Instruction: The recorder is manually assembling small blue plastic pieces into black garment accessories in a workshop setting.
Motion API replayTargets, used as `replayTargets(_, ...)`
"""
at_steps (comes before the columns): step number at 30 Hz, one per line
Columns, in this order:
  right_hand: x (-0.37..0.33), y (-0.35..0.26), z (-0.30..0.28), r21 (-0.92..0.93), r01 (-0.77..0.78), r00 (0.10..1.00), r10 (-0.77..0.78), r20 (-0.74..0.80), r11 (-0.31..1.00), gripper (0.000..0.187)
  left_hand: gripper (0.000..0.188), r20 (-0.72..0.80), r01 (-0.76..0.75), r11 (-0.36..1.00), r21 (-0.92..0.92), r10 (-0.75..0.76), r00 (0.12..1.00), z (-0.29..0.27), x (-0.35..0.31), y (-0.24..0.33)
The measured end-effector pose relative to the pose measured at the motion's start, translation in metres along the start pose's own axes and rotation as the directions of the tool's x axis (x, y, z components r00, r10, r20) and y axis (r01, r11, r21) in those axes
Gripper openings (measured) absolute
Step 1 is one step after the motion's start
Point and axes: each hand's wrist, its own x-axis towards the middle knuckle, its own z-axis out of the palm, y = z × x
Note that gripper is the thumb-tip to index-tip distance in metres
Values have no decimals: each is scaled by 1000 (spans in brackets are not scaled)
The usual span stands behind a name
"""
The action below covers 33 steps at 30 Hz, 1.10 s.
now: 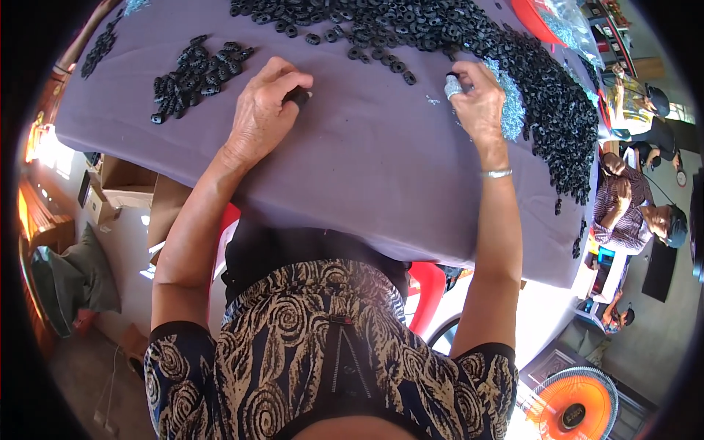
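Observation:
My left hand (257, 110) is closed over the table, with a small black plastic piece (297, 95) pinched between thumb and fingers. Farther right, my right hand (480, 103) is closed too, its fingers curled together beside a heap of tiny pale-blue clear pieces (510, 95). A whitish wrap (453, 86) covers one of its digits, with a dark bit at the tip; what the fingers hold is too small to make out. Left of my left hand lies a small pile of black oval plastic pieces (194, 77).
A large spread of similar black pieces (561, 117) curves along the table's far and right sides. The purple-grey cloth (352, 169) covers the table. A red basin (535, 22) stands at the far right. Other people (623, 198) sit beyond; an orange fan (572, 411) stands lower right.

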Motion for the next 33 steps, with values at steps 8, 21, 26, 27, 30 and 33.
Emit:
replayTargets(8,-12,-89,17,904,-424,891,204,404,61,13,50,67,75,859,-506,-47,997,-5,18,43)
replayTargets(21,-31,-99,49,801,-517,807,141,574,-303,22,49,24,51,757,-652,-47,999,35,20,45)
replayTargets(26,-31,-102,40,852,-517,828,298,475,77,10,45,105,129,712,-690,-78,991,44,16,32)
replayTargets(27,-30,-105,39,841,-519,832,317,456,154,9,39,102,127,553,-824,-75,992,45,14,28)
replayTargets(30,-24,-105,34,729,-516,855,319,408,450,4,25,130,148,548,-823,-71,989,39,12,21)
replayTargets(33,-15,-74,28,442,-150,982,186,-38,884,11,24,284,268,506,-820,-47,958,34,11,29)
